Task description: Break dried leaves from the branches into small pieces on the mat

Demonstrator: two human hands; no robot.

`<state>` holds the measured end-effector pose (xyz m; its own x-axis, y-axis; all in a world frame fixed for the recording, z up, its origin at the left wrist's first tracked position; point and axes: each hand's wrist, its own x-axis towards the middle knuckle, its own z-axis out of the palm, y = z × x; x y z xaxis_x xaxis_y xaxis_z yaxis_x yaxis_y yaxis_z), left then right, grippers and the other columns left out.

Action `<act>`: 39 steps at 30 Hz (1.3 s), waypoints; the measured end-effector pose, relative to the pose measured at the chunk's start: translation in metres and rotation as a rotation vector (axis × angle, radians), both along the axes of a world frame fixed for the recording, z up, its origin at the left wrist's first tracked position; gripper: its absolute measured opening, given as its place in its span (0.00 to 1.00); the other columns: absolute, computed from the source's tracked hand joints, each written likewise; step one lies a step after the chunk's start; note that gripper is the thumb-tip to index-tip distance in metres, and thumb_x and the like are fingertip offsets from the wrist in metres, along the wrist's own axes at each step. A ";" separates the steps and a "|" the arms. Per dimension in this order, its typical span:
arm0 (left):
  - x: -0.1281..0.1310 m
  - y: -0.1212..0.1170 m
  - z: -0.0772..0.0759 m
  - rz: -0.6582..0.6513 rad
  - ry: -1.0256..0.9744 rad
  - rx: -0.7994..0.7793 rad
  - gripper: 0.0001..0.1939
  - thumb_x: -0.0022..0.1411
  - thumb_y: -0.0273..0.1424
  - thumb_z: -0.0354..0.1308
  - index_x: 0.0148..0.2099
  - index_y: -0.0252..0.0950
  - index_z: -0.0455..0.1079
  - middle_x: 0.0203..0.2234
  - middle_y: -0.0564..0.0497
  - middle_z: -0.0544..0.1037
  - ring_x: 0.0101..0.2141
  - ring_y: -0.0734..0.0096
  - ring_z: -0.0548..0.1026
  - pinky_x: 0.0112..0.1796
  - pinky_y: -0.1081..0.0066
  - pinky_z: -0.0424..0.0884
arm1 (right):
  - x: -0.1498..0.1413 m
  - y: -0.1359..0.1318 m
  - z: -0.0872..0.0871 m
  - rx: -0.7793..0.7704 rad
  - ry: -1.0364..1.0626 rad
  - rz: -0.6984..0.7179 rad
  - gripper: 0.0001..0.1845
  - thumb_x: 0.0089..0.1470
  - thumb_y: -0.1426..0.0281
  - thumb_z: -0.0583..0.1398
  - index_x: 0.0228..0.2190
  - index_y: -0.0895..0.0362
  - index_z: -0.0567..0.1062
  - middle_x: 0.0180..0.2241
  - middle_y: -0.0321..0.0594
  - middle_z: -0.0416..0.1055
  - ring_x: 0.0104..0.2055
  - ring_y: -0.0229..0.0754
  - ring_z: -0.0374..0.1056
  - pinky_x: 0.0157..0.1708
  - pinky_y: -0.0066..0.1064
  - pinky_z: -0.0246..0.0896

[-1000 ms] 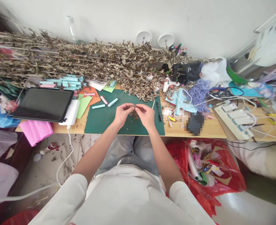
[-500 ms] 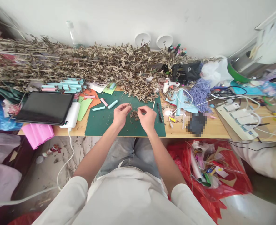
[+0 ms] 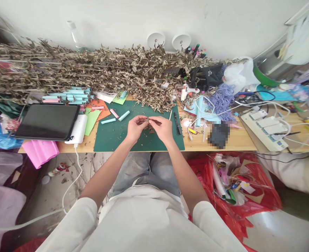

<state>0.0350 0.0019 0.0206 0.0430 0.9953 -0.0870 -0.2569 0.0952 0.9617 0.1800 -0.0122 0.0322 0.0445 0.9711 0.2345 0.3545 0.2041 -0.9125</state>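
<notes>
My left hand (image 3: 135,129) and my right hand (image 3: 163,130) meet fingertip to fingertip over the green cutting mat (image 3: 112,136). Both are closed in a pinch on a small piece of dried leaf, mostly covered by the fingers. Right below them lies a little heap of crumbled dried leaves (image 3: 149,130), partly hidden by my hands. Beyond my hands, a larger pile of dried leaves (image 3: 156,99) spreads over the mat's back edge. Blue paper rolls (image 3: 124,116) and a pink one (image 3: 114,113) lie left of my hands; a black pen (image 3: 177,123) lies to the right.
Dried stalks (image 3: 86,70) fill the table's back. At left are a tablet (image 3: 46,120), a white power bank (image 3: 78,127) and stacked paper rolls (image 3: 72,95). At right are a glue gun (image 3: 187,91), purple yarn (image 3: 222,99) and a power strip (image 3: 264,129). A red rubbish bag (image 3: 269,192) stands below.
My right hand has moved left and slightly up, and its fingertips now meet those of my left hand. The gap between the hands has closed. The view has shifted slightly.
</notes>
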 end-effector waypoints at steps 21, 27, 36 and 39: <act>-0.006 0.001 -0.001 -0.030 -0.134 -0.153 0.18 0.40 0.34 0.74 0.34 0.33 0.77 0.29 0.51 0.79 0.31 0.75 0.75 0.41 0.69 0.72 | 0.001 0.000 -0.009 0.075 -0.133 -0.024 0.14 0.52 0.75 0.57 0.38 0.54 0.79 0.43 0.42 0.78 0.44 0.43 0.74 0.44 0.35 0.72; -0.004 0.004 -0.006 -0.044 0.070 -0.036 0.14 0.42 0.31 0.72 0.34 0.33 0.78 0.28 0.50 0.80 0.29 0.73 0.75 0.36 0.71 0.71 | -0.001 0.003 -0.002 -0.046 -0.091 0.004 0.08 0.53 0.69 0.60 0.31 0.54 0.81 0.31 0.37 0.80 0.32 0.40 0.76 0.37 0.32 0.71; 0.013 0.001 -0.002 0.063 -0.160 -0.101 0.11 0.42 0.28 0.71 0.30 0.33 0.75 0.24 0.54 0.77 0.25 0.79 0.72 0.30 0.76 0.68 | -0.024 -0.007 -0.008 0.076 -0.026 -0.381 0.11 0.56 0.69 0.56 0.33 0.57 0.78 0.32 0.41 0.78 0.32 0.40 0.73 0.38 0.32 0.70; 0.012 0.002 0.001 0.067 -0.325 -0.166 0.14 0.40 0.29 0.74 0.31 0.33 0.76 0.25 0.53 0.78 0.28 0.79 0.74 0.34 0.76 0.71 | -0.023 -0.008 -0.011 0.063 0.045 -0.436 0.11 0.57 0.66 0.56 0.33 0.56 0.78 0.33 0.42 0.79 0.35 0.41 0.74 0.40 0.33 0.72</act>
<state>0.0467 0.0038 0.0216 0.0301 0.9704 -0.2396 -0.5571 0.2153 0.8021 0.1574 -0.0205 0.0213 0.4581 0.8434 0.2807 0.3800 0.0996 -0.9196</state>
